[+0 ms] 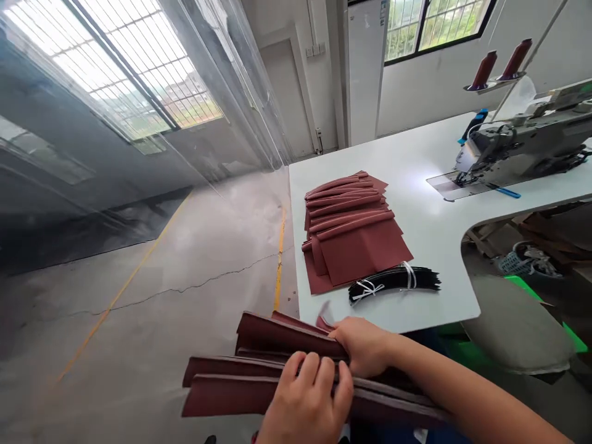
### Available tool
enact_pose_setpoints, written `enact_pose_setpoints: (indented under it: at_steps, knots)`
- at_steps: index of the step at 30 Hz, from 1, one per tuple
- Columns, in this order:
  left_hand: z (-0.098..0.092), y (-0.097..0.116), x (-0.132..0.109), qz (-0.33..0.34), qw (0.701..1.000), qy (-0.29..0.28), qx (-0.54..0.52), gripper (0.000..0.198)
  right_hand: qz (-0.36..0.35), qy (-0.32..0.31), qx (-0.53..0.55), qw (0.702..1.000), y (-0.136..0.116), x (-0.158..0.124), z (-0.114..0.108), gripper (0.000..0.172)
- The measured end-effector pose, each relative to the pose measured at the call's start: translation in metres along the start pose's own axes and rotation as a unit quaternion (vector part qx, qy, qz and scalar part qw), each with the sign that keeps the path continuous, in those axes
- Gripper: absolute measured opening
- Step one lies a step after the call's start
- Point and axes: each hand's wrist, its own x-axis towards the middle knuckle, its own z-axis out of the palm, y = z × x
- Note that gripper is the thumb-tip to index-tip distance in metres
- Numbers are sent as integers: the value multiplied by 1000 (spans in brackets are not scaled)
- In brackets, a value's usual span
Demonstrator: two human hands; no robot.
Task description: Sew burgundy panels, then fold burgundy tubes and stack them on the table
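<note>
My left hand (pixel 308 398) is closed over a bundle of folded maroon leather-like panels (pixel 231 394), its fingers curled over their edges. Just beyond it, my right hand (pixel 365 345) grips the farther maroon panels (pixel 282 336), with its fingertips partly hidden among them. A small pale-backed flap (pixel 325 316) sticks up by the right fingers. The bundle hangs in front of the table's near edge, with its ends fanned out to the left. On the white table (pixel 435 228) lies a stack of similar maroon pieces (pixel 356 246), several of them with rolled edges.
A bundle of black strips (pixel 393 285), tied with white ties, lies before the stack. To the right stands a sewing machine (pixel 522 148), with maroon thread cones (pixel 485 71) behind it. A blue-handled tool (pixel 506 192) lies by the needle plate. A stool (pixel 522 320) stands below the table.
</note>
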Motion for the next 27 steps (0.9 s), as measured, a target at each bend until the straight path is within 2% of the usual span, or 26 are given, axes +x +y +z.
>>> enact_pose_setpoints:
  at_steps: [2,5,8,10,13,16,18,20,23,25,27]
  knots:
    - [43,-26,8,2,998,-43,-47,26,28,-18,16,999,23,31,5,12]
    - [132,-60,22,13,989,-79,-125,27,119,-11,12,993,69,67,23,16]
    - [212,-78,28,44,986,-50,-154,36,230,37,-22,972,101,82,42,25]
    - [243,-81,22,59,985,-7,-164,41,275,71,-43,958,105,84,52,29]
    - [256,-78,-3,59,983,50,-165,42,285,116,-67,949,88,80,63,29]
    - [252,-70,-35,72,981,88,-157,40,260,149,-88,950,63,72,74,26]
    - [251,-63,-45,86,980,93,-153,40,253,164,-97,948,54,67,80,28]
    - [252,-59,-41,86,982,75,-151,39,266,177,-105,942,55,64,84,31]
    - [252,-62,-15,64,986,42,-151,33,290,185,-110,933,66,66,83,31]
    - [246,-66,-4,43,988,41,-143,27,286,187,-108,934,67,68,80,29]
    - [234,-67,-15,30,991,54,-123,23,262,191,-105,940,52,68,78,24]
